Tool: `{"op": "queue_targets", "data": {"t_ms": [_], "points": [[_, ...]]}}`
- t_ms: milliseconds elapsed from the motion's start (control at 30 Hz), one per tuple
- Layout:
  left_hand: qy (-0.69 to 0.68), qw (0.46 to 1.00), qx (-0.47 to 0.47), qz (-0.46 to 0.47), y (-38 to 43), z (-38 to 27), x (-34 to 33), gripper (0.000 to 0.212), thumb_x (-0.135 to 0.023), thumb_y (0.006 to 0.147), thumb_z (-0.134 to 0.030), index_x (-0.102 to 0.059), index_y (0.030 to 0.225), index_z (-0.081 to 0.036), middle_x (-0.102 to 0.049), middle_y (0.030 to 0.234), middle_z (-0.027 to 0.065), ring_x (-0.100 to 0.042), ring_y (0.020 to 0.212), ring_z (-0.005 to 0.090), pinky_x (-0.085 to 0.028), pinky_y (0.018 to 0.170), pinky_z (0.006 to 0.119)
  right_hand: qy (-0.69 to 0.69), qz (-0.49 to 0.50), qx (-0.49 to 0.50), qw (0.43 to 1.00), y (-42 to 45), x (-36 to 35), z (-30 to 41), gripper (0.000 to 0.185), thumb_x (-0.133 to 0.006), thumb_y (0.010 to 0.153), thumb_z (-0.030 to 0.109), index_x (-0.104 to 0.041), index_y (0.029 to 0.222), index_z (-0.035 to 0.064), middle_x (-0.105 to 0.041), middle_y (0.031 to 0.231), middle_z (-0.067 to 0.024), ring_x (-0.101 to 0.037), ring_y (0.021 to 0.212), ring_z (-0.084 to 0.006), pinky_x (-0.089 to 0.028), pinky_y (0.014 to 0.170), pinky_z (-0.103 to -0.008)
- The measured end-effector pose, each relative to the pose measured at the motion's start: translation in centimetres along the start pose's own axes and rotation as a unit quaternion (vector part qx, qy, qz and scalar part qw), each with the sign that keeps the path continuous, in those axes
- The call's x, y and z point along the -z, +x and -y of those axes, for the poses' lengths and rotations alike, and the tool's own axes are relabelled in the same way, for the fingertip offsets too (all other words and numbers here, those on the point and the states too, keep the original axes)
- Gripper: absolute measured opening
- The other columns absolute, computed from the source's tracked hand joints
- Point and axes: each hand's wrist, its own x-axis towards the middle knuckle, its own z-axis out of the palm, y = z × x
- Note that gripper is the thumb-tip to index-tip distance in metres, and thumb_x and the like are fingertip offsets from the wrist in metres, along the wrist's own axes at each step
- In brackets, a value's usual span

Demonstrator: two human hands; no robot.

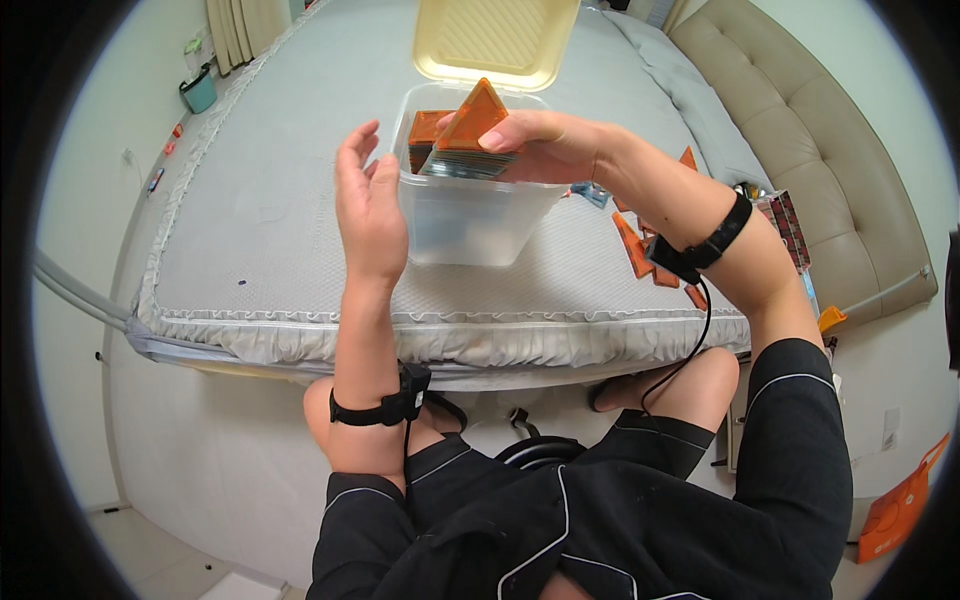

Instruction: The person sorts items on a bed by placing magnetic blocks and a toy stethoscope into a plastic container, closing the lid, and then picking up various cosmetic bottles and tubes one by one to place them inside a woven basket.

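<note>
A clear plastic box (472, 225) stands on the bed, its cream lid (495, 45) hinged back from the far rim. Over the box's mouth, my right hand (536, 146) grips a stack of triangular plastic tiles (474, 124), an orange one on top and greyish edges below. Inside the box, on the left, sits another stack of tiles (429, 127) topped with orange. My left hand (371, 202) is raised beside the box's left wall, fingers apart and holding nothing. Whether it touches the wall I cannot tell. The lower part of the held stack is partly hidden by the rim.
Several orange tiles (632, 244) lie on the bed to the right, partly behind my right forearm. A small blue-grey item (591, 193) is beside the box. The tufted headboard (810, 150) runs along the right. A cable (694, 352) hangs from my right arm strap.
</note>
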Motion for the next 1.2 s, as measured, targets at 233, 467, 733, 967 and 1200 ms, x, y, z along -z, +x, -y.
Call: {"op": "queue_targets", "data": {"t_ms": [233, 467, 733, 967, 1200], "points": [[-0.028, 0.996, 0.062, 0.051, -0.1, 0.5, -0.9, 0.035, -0.028, 0.079, -0.024, -0.036, 0.100, 0.004, -0.040, 0.098, 0.0145, -0.038, 0.090, 0.0189, -0.028, 0.078, 0.026, 0.061, 0.028, -0.075, 0.995, 1.5, 0.0, -0.5, 0.045, -0.046, 0.067, 0.029, -0.037, 0.104, 0.0048, -0.040, 0.102, -0.0069, -0.038, 0.091, -0.0174, -0.028, 0.081, -0.0321], [-0.027, 0.997, 0.068, 0.033, -0.1, 0.2, -1.1, 0.038, -0.027, 0.080, -0.026, -0.035, 0.101, 0.004, -0.041, 0.098, 0.0158, -0.038, 0.092, 0.0208, -0.028, 0.080, 0.026, 0.024, 0.010, -0.129, 0.991, 2.5, 0.3, -1.1, 0.042, -0.042, 0.073, 0.034, -0.036, 0.104, 0.0070, -0.041, 0.100, -0.0053, -0.040, 0.088, -0.0147, -0.033, 0.075, -0.0274], [-0.017, 0.993, 0.093, 0.075, 0.1, 0.8, -0.5, 0.036, -0.027, 0.079, -0.020, -0.033, 0.105, 0.005, -0.037, 0.105, 0.0162, -0.036, 0.097, 0.0207, -0.026, 0.082, 0.027, -0.029, -0.072, -0.143, 0.987, 2.4, -1.2, -0.2, 0.039, -0.033, 0.078, 0.033, -0.035, 0.104, 0.0035, -0.042, 0.098, -0.0054, -0.042, 0.086, -0.0128, -0.036, 0.074, -0.0256], [-0.006, 0.992, 0.089, 0.085, -0.2, 1.0, -1.0, 0.034, -0.026, 0.080, -0.016, -0.031, 0.107, 0.003, -0.034, 0.109, 0.0138, -0.032, 0.102, 0.0193, -0.024, 0.085, 0.025, -0.154, -0.159, -0.202, 0.954, 2.9, -2.8, 0.3, 0.039, -0.028, 0.080, 0.032, -0.036, 0.104, 0.0037, -0.042, 0.097, -0.0068, -0.041, 0.081, -0.0126, -0.036, 0.071, -0.0255], [0.037, 0.995, 0.031, 0.089, -0.1, 1.9, -0.7, 0.033, -0.027, 0.079, -0.016, -0.033, 0.106, 0.003, -0.032, 0.111, 0.0171, -0.030, 0.104, 0.0232, -0.023, 0.086, 0.027, -0.281, -0.183, -0.209, 0.919, 2.9, -2.8, -0.5, 0.050, -0.024, 0.077, 0.044, -0.035, 0.106, 0.0042, -0.039, 0.100, -0.0067, -0.034, 0.088, -0.0143, -0.025, 0.079, -0.0268]]}}
